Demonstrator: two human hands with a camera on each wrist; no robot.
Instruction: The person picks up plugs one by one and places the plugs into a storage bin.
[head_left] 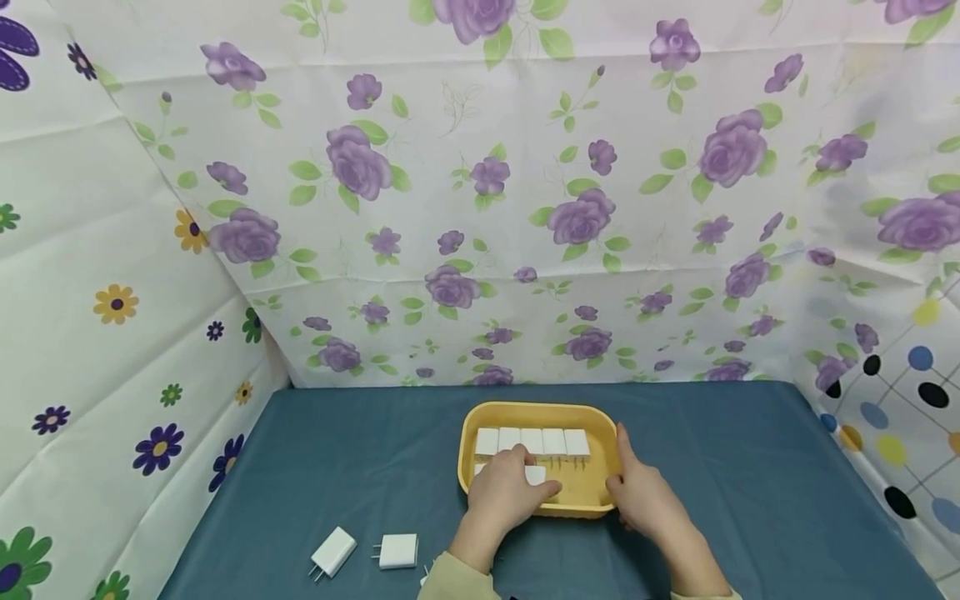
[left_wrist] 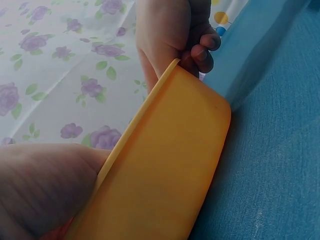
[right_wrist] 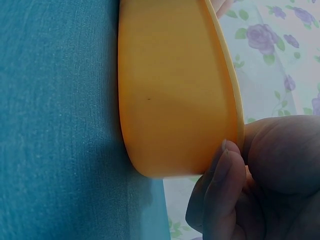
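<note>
A yellow plastic tray [head_left: 547, 409] rests on the table, a row of white charger plugs [head_left: 531, 442] standing along its far side, prongs facing me. My left hand [head_left: 504, 492] reaches over the near rim and holds a white charger plug [head_left: 536, 475] inside, its fingers hiding part of it. At the tray's right end my right hand [head_left: 648, 498] grips the rim. In the right wrist view, that hand's fingers [right_wrist: 220, 175] lie against the outer wall [right_wrist: 175, 90], the thumb side over the rim. The left wrist view shows the left hand [left_wrist: 45, 185] dipping behind the wall [left_wrist: 165, 150].
On the dark blue tablecloth [head_left: 360, 458], left of the tray, lie two white charger plugs, one tilted [head_left: 333, 552] and one level [head_left: 398, 551]. Another, partly hidden by the left sleeve [head_left: 457, 579], shows at the front. Flowered sheets [head_left: 450, 208] hang behind and beside the table.
</note>
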